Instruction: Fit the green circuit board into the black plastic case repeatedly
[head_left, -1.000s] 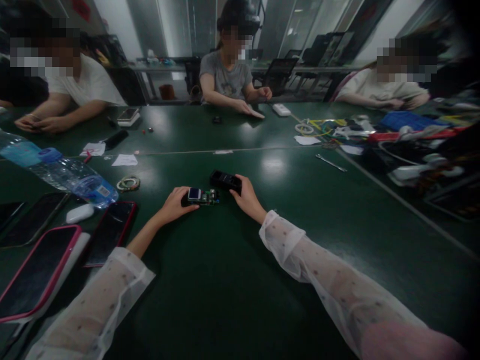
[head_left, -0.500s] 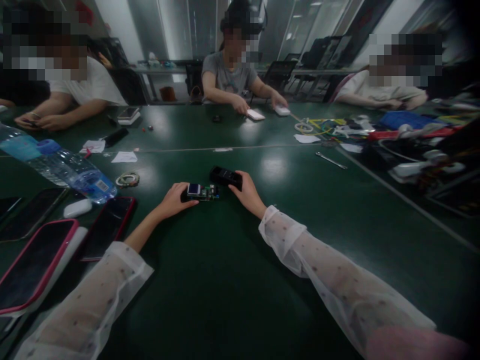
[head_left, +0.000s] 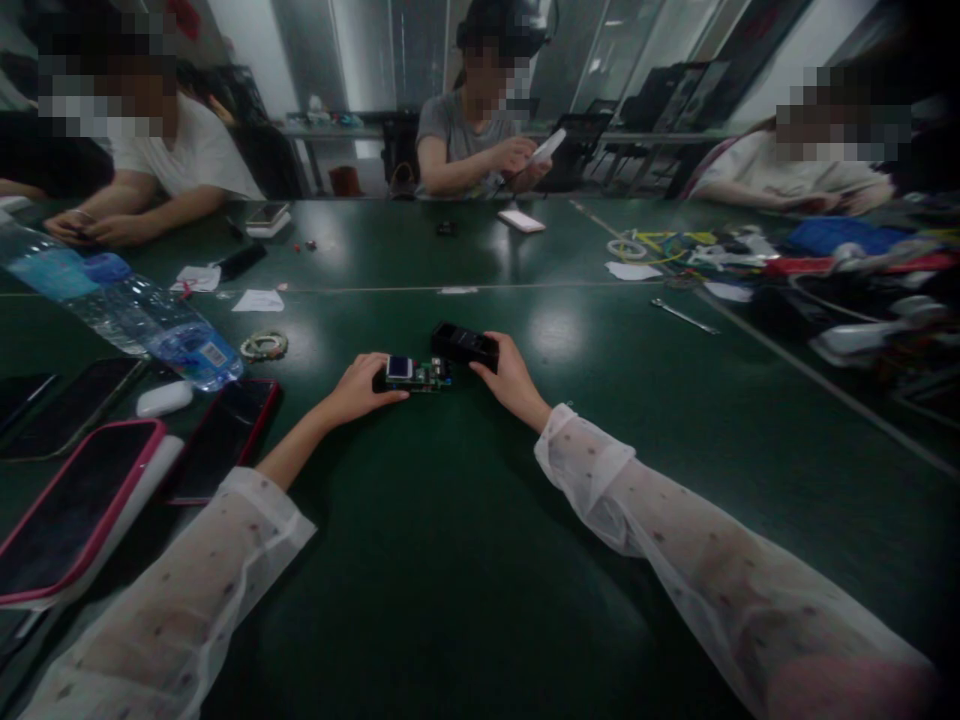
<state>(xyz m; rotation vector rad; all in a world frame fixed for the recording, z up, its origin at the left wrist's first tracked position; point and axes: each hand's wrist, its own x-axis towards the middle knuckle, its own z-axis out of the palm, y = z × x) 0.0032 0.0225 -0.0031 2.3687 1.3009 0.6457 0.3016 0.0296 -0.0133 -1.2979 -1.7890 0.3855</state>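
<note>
My left hand (head_left: pixel 361 390) grips the left end of a green circuit board (head_left: pixel 429 375) with a small square screen, thumb along its near side. A black rectangular case (head_left: pixel 463 343) is in my right hand (head_left: pixel 511 378), its right end between thumb and fingers. The case sits just behind and to the right of the board, close to it; whether they touch I cannot tell. Both things are low over the dark green tabletop (head_left: pixel 450 520), near the middle of the view.
Phones, one in a pink case (head_left: pixel 79 505), a white earbud case (head_left: pixel 165 398) and water bottles (head_left: pixel 169 335) crowd the left. A coiled bracelet (head_left: pixel 264 346) lies behind them. A wrench (head_left: pixel 684 316) and a cable pile (head_left: pixel 675 248) are at right. People sit across the table.
The view has shifted slightly, while both hands keep their holds. The person across has raised a white device in both hands; another white item stays on the table.
</note>
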